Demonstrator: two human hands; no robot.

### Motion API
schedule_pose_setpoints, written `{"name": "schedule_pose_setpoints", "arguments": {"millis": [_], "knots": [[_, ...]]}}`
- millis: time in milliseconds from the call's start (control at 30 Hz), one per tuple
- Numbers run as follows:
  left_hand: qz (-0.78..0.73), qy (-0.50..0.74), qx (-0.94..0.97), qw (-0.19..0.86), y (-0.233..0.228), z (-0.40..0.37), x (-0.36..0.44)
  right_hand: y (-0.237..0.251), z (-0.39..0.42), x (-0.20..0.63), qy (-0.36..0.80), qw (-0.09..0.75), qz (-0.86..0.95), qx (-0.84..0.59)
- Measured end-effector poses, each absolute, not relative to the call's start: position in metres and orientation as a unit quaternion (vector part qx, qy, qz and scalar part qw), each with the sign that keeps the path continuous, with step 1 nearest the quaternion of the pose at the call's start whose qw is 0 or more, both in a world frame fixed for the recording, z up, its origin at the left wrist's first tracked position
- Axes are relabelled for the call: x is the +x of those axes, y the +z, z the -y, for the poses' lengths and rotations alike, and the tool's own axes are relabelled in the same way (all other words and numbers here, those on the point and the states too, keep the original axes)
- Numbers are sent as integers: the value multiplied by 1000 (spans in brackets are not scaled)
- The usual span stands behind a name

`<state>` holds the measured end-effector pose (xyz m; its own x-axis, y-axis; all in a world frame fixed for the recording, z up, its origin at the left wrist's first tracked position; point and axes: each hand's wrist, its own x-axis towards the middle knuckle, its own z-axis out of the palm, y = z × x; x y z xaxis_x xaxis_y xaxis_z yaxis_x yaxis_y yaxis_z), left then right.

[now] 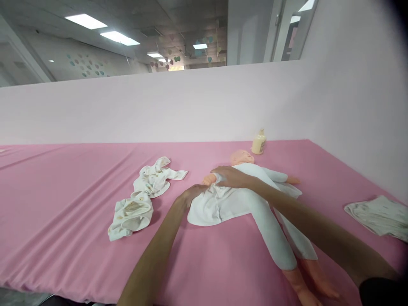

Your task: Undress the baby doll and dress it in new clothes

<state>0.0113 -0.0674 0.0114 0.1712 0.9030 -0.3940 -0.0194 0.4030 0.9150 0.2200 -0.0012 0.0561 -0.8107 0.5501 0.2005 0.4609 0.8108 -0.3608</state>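
Observation:
A baby doll (242,157) lies on its back on the pink sheet (79,178), dressed in a white one-piece suit (229,204). The suit's left flap is spread open on the sheet. My left hand (191,194) pinches the edge of that flap near the doll's arm. My right hand (230,176) reaches across the doll's chest and grips the suit's sleeve at the doll's hand (208,179). The doll's bare feet (314,287) point toward me.
A crumpled white patterned baby garment (143,195) lies to the left of the doll. A cream bottle (259,143) stands behind the doll's head against the pale pink wall. A folded patterned cloth (379,214) lies at the right edge.

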Motion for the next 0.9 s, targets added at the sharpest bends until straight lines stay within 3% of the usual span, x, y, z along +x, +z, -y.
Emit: {"name": "schedule_pose_setpoints", "arguments": {"millis": [133,267,400,533,600,800,900], "knots": [[-551,293,464,629,16,55,22,62,0,233,213,225,894,-325],[-576,386,473,543,17,50,22,53,-1,231,190,251,892,-324],[-615,419,565,357,23,54,5,47,-3,227,182,243,902,-308],[-679,347,635,123,37,58,-9,47,-2,225,181,223,898,-334],[-696,331,633,73,45,61,-10,47,-2,224,177,214,894,-351],[-700,424,555,152,52,66,0,47,0,217,174,190,890,-376],[-695,413,502,308,44,55,6,49,3,217,197,200,884,-373]]}}
